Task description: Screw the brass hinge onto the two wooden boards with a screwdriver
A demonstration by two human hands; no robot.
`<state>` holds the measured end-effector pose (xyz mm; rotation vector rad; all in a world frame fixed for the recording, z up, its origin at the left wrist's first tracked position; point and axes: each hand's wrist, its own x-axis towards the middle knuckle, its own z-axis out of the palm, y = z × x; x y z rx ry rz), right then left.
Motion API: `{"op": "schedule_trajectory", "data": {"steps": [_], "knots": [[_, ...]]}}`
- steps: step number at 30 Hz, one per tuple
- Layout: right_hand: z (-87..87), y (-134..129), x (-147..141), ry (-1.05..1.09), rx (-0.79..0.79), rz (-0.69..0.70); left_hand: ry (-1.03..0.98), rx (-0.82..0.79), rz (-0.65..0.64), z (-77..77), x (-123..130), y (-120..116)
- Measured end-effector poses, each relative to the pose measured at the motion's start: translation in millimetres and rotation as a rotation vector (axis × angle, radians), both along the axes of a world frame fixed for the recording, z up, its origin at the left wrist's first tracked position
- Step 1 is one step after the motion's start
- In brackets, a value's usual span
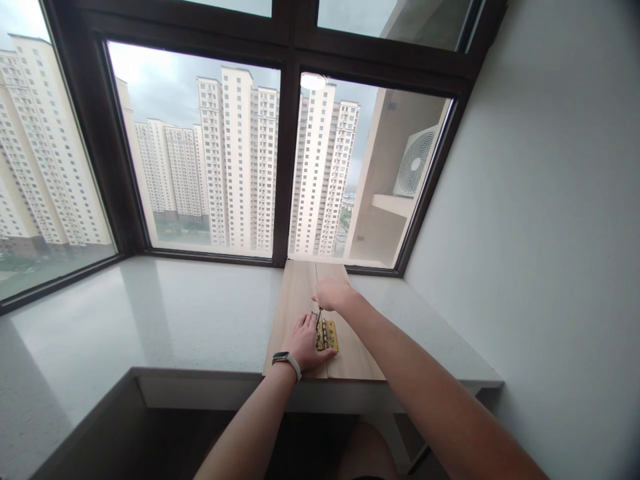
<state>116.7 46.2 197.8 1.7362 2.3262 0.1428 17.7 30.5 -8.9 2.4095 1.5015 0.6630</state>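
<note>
A brass-coloured hinge with screw holes lies open on the wooden boards, across the seam between them. My left hand holds it down, the thumb along its near edge and the fingers over its left leaf, which they partly cover. Above the hinge's far end, my right hand is closed round a screwdriver. Only its thin shaft shows, slanting down to the left leaf by my left fingertips; the handle is hidden in the fist. Whether a screw sits under the tip is too small to tell.
The boards rest on a pale stone sill, reaching from its front edge to the dark window frame. A white wall rises on the right. Below the sill's front edge is a dark recess.
</note>
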Motion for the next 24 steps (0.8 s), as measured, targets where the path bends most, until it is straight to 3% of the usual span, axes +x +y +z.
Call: {"op": "schedule_trajectory", "data": {"steps": [12,24], "knots": [[-3.1,7.9,6.4,0.051,-0.051,0.111,-0.008,-0.001,-0.004,3.3,-0.4,-3.0],[0.8,-0.1,2.9,0.059,-0.026,-0.038,-0.01,-0.022,-0.002,3.1,0.1,-0.9]]}}
